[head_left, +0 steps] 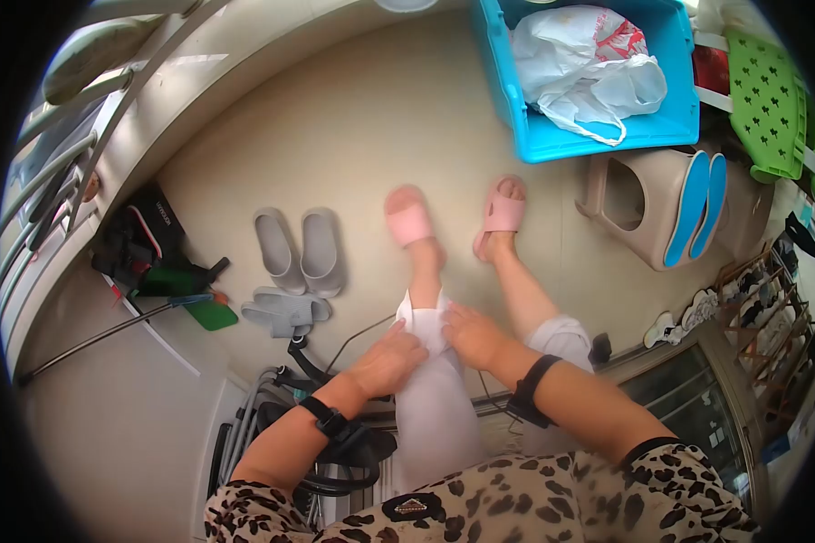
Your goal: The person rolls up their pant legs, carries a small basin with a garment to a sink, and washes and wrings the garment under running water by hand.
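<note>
White left trouser cuff (pixel 427 328), above 1 pink slide sandal (pixel 412 229), is held at its 2 sides by the left hand (pixel 391 360) and right hand (pixel 475 337), both curled narrow; uneven tugging could twist it loose.

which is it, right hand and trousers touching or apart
Touching: the head view shows the right hand against the trousers at their hem, no gap.
</note>
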Action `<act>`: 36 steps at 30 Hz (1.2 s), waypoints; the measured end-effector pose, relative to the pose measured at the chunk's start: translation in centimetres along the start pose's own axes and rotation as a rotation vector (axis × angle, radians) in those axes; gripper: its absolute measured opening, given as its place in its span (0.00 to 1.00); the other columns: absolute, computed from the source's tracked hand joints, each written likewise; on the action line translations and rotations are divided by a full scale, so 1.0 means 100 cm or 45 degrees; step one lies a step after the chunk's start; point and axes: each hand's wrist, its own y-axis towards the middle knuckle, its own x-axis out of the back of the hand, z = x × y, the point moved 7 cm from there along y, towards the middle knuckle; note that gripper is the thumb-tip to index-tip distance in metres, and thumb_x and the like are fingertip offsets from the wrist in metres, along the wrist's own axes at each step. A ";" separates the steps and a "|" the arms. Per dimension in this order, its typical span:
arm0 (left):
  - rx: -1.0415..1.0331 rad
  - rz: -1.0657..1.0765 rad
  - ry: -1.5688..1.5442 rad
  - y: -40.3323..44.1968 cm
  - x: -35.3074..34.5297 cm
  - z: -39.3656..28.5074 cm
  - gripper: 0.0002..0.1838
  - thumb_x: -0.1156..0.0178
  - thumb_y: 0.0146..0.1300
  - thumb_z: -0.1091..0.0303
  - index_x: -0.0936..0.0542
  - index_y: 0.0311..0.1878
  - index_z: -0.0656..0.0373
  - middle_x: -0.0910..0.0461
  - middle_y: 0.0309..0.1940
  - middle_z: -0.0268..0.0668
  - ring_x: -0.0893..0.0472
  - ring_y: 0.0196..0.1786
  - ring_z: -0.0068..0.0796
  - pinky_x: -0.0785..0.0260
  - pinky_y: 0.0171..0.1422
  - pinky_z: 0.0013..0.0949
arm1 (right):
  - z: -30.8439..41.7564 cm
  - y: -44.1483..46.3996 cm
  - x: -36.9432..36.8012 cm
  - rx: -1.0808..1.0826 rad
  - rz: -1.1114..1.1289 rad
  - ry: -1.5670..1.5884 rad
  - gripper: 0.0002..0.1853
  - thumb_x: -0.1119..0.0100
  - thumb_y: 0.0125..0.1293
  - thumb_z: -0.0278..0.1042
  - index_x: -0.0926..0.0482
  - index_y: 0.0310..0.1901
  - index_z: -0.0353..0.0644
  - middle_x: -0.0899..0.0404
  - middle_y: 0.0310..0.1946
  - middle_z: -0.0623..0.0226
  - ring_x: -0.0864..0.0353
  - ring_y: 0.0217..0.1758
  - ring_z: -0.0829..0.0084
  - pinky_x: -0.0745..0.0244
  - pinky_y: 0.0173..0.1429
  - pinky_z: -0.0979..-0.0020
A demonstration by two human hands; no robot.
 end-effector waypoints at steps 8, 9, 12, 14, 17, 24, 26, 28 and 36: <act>0.264 -0.263 -0.173 -0.051 0.002 -0.013 0.32 0.47 0.46 0.82 0.31 0.59 0.54 0.27 0.39 0.43 0.26 0.43 0.47 0.37 0.56 0.51 | 0.022 -0.020 0.029 -0.098 -0.451 0.470 0.11 0.50 0.55 0.25 0.23 0.40 0.39 0.25 0.47 0.51 0.31 0.58 0.53 0.38 0.64 0.60; 0.192 -0.301 -0.122 -0.047 0.006 -0.017 0.33 0.47 0.45 0.83 0.32 0.60 0.55 0.27 0.38 0.43 0.26 0.43 0.47 0.37 0.56 0.50 | 0.029 -0.011 0.040 0.047 -0.462 0.384 0.11 0.47 0.52 0.24 0.24 0.39 0.39 0.25 0.45 0.52 0.31 0.58 0.53 0.38 0.63 0.59; 0.192 -0.322 -0.159 -0.035 0.004 -0.014 0.30 0.46 0.45 0.83 0.29 0.56 0.52 0.26 0.39 0.44 0.28 0.47 0.48 0.39 0.59 0.48 | 0.024 0.008 0.029 0.123 -0.273 0.127 0.11 0.45 0.50 0.25 0.25 0.38 0.40 0.24 0.41 0.52 0.30 0.56 0.51 0.35 0.60 0.58; 0.265 -0.375 -0.172 -0.038 -0.005 0.001 0.27 0.46 0.45 0.81 0.28 0.53 0.52 0.26 0.40 0.45 0.28 0.48 0.48 0.40 0.61 0.47 | 0.010 0.006 0.013 -0.019 -0.043 0.038 0.09 0.47 0.52 0.26 0.25 0.37 0.40 0.23 0.39 0.52 0.27 0.50 0.51 0.32 0.56 0.57; 0.535 -0.400 -0.298 -0.065 -0.038 0.023 0.23 0.46 0.47 0.78 0.28 0.51 0.56 0.25 0.41 0.47 0.27 0.46 0.50 0.38 0.60 0.45 | 0.011 -0.024 0.000 -0.258 0.244 0.143 0.06 0.49 0.54 0.29 0.26 0.33 0.39 0.21 0.33 0.53 0.22 0.40 0.53 0.28 0.49 0.58; 1.094 -0.639 -2.272 -0.112 -0.134 0.034 0.05 0.47 0.56 0.72 0.28 0.36 0.59 0.23 0.31 0.33 0.23 0.38 0.26 0.29 0.47 0.33 | -0.016 -0.057 -0.045 -0.966 0.320 1.668 0.22 0.43 0.55 0.38 0.31 0.49 0.34 0.22 0.32 0.59 0.20 0.34 0.64 0.24 0.43 0.64; 1.268 -0.469 -2.106 -0.103 -0.133 0.048 0.05 0.47 0.56 0.72 0.28 0.37 0.60 0.22 0.32 0.35 0.22 0.40 0.28 0.29 0.49 0.35 | -0.016 -0.046 -0.030 -1.114 0.376 1.575 0.32 0.40 0.53 0.36 0.38 0.58 0.33 0.23 0.36 0.58 0.20 0.37 0.63 0.24 0.45 0.65; 1.282 -0.503 -1.774 -0.090 -0.123 0.071 0.08 0.46 0.56 0.73 0.28 0.39 0.60 0.23 0.34 0.36 0.22 0.42 0.29 0.30 0.50 0.35 | -0.013 -0.027 -0.013 -1.039 0.355 1.109 0.43 0.37 0.49 0.35 0.47 0.65 0.33 0.24 0.41 0.54 0.20 0.41 0.60 0.25 0.50 0.67; 0.623 -0.746 -0.673 -0.014 -0.036 0.094 0.19 0.44 0.48 0.81 0.28 0.47 0.60 0.25 0.38 0.38 0.24 0.42 0.39 0.31 0.49 0.35 | -0.025 0.017 -0.008 -0.484 0.194 0.635 0.31 0.38 0.44 0.29 0.34 0.54 0.36 0.23 0.40 0.51 0.23 0.46 0.51 0.31 0.57 0.60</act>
